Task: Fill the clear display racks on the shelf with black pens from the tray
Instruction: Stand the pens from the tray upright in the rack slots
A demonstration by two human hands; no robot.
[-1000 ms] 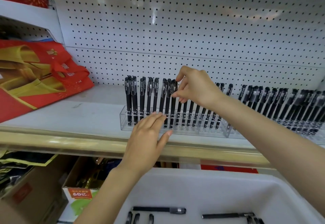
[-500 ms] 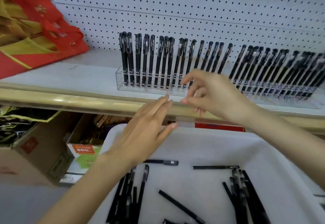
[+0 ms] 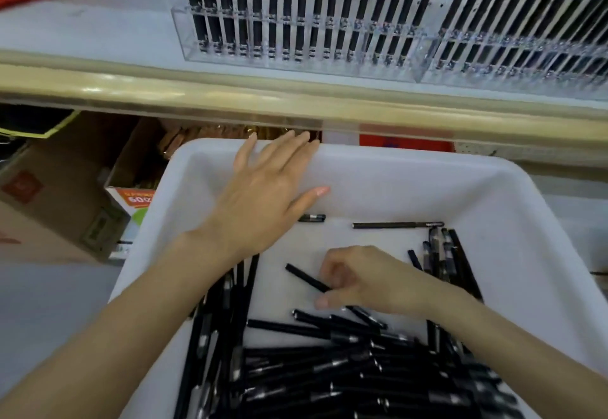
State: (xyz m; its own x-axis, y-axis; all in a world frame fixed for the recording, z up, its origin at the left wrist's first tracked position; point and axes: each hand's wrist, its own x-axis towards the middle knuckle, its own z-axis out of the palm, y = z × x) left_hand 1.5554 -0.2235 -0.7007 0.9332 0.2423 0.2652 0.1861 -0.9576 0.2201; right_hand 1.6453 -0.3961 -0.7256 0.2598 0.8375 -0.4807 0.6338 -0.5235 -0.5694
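Racks (image 3: 296, 63) beyond the grip look nearly full, right hand (image 3: 378, 283) pinching one pen (image 3: 307, 278) among many in the tray (image 3: 493, 163), left hand (image 3: 263, 201) spread flat.

The tray (image 3: 411, 159) is smooth, matt white plastic. Each pen (image 3: 394, 225) is matt black plastic with a shiny silvery band. The racks (image 3: 186, 37) are clear, glossy plastic. The shelf (image 3: 197, 98) has a glossy beige front edge. The box (image 3: 59, 162) is dull brown cardboard.
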